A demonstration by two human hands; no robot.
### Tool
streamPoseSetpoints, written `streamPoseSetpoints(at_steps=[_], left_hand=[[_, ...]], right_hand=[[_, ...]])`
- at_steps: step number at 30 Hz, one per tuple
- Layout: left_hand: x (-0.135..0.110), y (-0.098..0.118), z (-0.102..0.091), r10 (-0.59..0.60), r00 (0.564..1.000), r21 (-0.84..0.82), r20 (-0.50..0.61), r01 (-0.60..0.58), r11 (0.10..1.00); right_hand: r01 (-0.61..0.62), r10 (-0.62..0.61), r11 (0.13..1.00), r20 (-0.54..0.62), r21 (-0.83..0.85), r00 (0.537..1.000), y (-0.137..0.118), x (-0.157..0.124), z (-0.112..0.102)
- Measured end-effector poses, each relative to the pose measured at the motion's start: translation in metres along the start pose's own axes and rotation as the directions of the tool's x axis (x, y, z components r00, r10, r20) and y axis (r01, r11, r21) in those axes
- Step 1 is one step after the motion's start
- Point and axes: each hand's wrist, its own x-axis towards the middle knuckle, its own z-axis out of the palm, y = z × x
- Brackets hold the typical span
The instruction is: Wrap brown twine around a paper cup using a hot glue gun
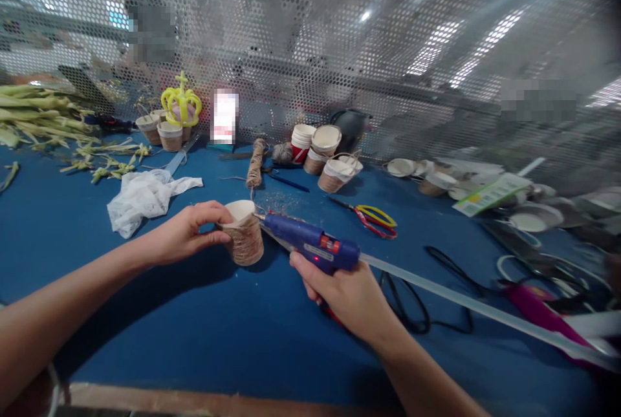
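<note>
My left hand [204, 229] pinches the rim of a paper cup [244, 245] wrapped in brown twine, tilted a little above the blue table. In my right hand [344, 291] is a blue glue gun [310, 242], its fingers wrapped round the handle. The gun's nozzle points left and meets the cup near its upper right rim; whether it touches cannot be made out. A long translucent glue stick [446, 291] runs out of the gun's back to the right. From the cup, a strand of twine leads up toward a twine bundle [255, 165].
Red-and-yellow-handled scissors [373, 218] lie right of centre, near wrapped cups [337, 171]. A black cord [417, 313] loops beside my right hand. Crumpled white cloth [145, 200], a yellow crown [181, 103] and a lit phone [224, 116] stand left. Perforated metal mesh [301, 35] closes the back.
</note>
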Motion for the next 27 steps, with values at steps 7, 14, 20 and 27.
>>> streamPoseSetpoints(at_steps=[7,14,20,27], left_hand=[[0.000,0.002,0.000,-0.017,1.000,0.018,-0.005,0.017,1.000],[0.000,0.002,0.001,-0.019,1.000,0.019,-0.016,0.020,1.000],[0.000,0.001,0.001,-0.007,1.000,0.030,-0.025,0.008,1.000],[0.000,0.000,0.000,-0.001,1.000,0.004,-0.013,0.001,1.000]], right_hand=[[-0.020,0.023,0.997,-0.042,0.069,0.999,0.000,-0.002,0.003],[0.036,-0.033,0.999,-0.066,0.040,0.997,0.006,-0.005,0.013],[0.042,-0.044,0.998,-0.056,-0.036,0.997,0.006,-0.006,0.010],[-0.026,0.026,0.998,0.001,0.051,1.000,0.000,0.000,0.000]])
